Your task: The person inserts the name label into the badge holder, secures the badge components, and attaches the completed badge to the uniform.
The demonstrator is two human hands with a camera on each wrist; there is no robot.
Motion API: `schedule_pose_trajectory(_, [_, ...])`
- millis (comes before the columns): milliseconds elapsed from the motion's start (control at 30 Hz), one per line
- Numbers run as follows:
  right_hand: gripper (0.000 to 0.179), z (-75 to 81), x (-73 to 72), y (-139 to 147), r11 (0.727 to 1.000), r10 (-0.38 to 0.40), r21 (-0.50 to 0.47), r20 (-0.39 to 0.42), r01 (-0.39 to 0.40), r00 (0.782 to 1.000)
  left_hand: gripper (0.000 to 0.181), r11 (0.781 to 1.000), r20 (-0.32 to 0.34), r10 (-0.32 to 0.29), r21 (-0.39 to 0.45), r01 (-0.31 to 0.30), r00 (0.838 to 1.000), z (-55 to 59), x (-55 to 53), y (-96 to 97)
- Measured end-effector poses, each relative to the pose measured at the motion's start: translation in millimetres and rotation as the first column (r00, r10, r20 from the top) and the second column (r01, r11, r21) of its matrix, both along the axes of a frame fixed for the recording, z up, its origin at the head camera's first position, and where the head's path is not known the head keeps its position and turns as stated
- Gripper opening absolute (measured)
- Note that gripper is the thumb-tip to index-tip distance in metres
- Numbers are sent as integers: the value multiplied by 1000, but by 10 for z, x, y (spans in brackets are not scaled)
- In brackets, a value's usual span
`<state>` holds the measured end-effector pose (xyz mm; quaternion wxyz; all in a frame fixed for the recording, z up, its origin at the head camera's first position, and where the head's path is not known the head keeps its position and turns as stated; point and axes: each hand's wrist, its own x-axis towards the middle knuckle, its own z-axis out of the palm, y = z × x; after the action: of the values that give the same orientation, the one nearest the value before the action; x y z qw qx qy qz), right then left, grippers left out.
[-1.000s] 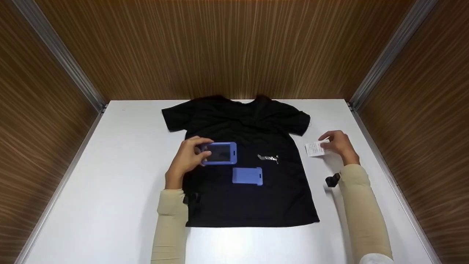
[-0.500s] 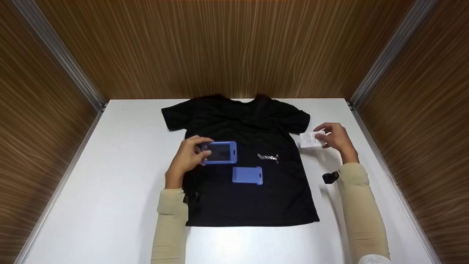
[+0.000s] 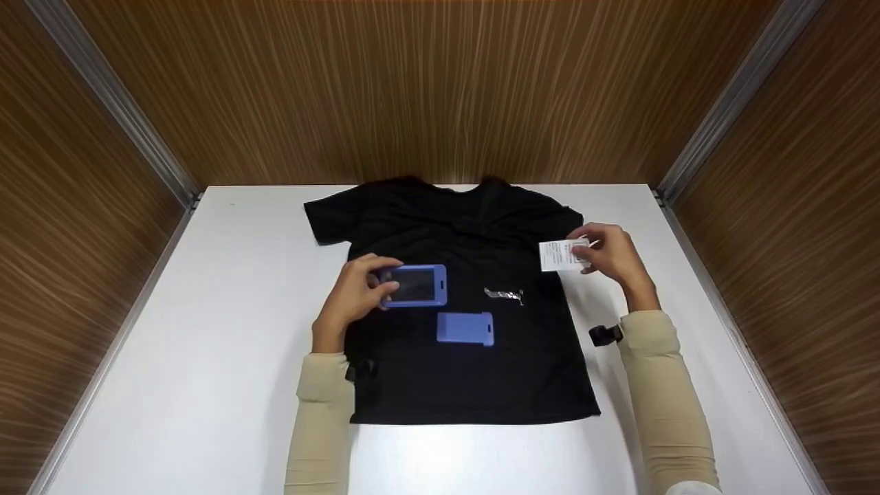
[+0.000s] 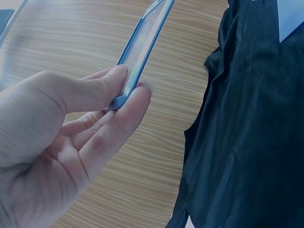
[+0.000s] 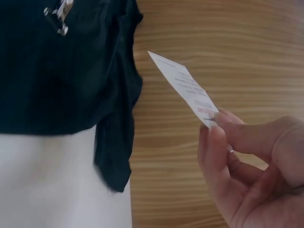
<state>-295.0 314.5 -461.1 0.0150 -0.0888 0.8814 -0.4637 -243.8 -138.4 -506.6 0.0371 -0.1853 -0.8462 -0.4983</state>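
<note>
My left hand (image 3: 352, 290) pinches one end of a blue card holder frame (image 3: 441, 285) with a dark-looking window, held above a black T-shirt. In the left wrist view that frame (image 4: 130, 85) is seen nearly edge-on between thumb and fingers. Thumb and fingers of my right hand (image 3: 614, 258) grip a white printed card (image 3: 555, 256) over the shirt's right edge. Small black and red print shows on the card (image 5: 187, 90) in the right wrist view. A flat blue piece (image 3: 465, 328) with a slot at one end lies on the shirt, and a silver metal clip (image 3: 504, 295) lies above it.
The black T-shirt (image 3: 467, 385) is spread flat on a white table (image 3: 227, 330). Wood-grain panels (image 3: 440, 89) close off the back and both sides. A small black camera (image 3: 605, 335) sits at the right wrist.
My right hand has moved left and away from me with the white card, from beside the shirt to over its edge. My left hand stays nearly still with the blue frame.
</note>
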Motion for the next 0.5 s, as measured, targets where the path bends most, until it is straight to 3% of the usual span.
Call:
schedule_pose_trajectory(200, [24,204,195,-244,998,58,-1,-26,-58,998,32,1000,9,5,-14,-5,1000,-5,-3,35])
schedule_pose_trajectory(500, [23,121,304,-450,995,90,-36,-50,-91,995,33,1000,10,-12,-18,12,1000,-37,-2,67])
